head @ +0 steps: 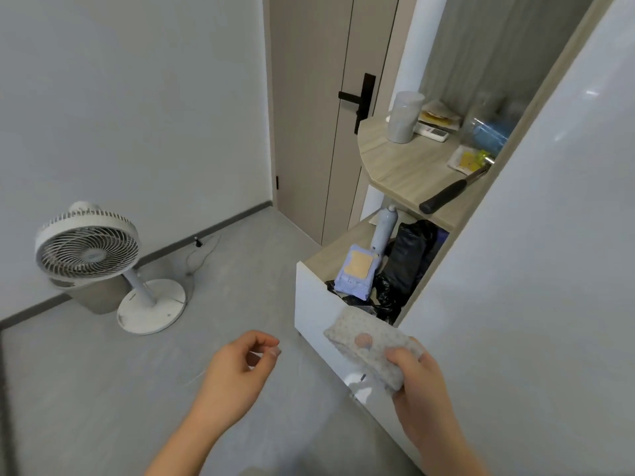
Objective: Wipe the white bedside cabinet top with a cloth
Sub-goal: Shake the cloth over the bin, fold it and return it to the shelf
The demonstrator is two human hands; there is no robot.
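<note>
Head view, from the left: a white pedestal fan [87,249] stands on the grey floor [103,389] well beyond the left hand, with a grey bin [92,297] just behind its stem. The left hand [237,369] hangs over the floor, palm turned inward, fingers loosely curled with nothing visibly in them. Far ahead of both hands is a closed beige door [309,115] with a black handle [357,97].

Between the hands and a little ahead, a white drawer [316,304] is pulled open. It holds a pale blue pack [357,273], a bottle [385,231] and black bags [409,255]. The folded, dotted grey cloth [367,338] is over the near corner of that drawer, gripped at its near end by the right hand [422,396], thumb on top and fingers underneath. The hands are apart.

Above the drawer, beyond the right hand, a wooden shelf [405,166] carries a frosted jar [403,116] and a black-handled hammer [450,194]. Right of that hand runs a glossy white panel [532,286]; whether it is the cabinet top, I cannot tell.
</note>
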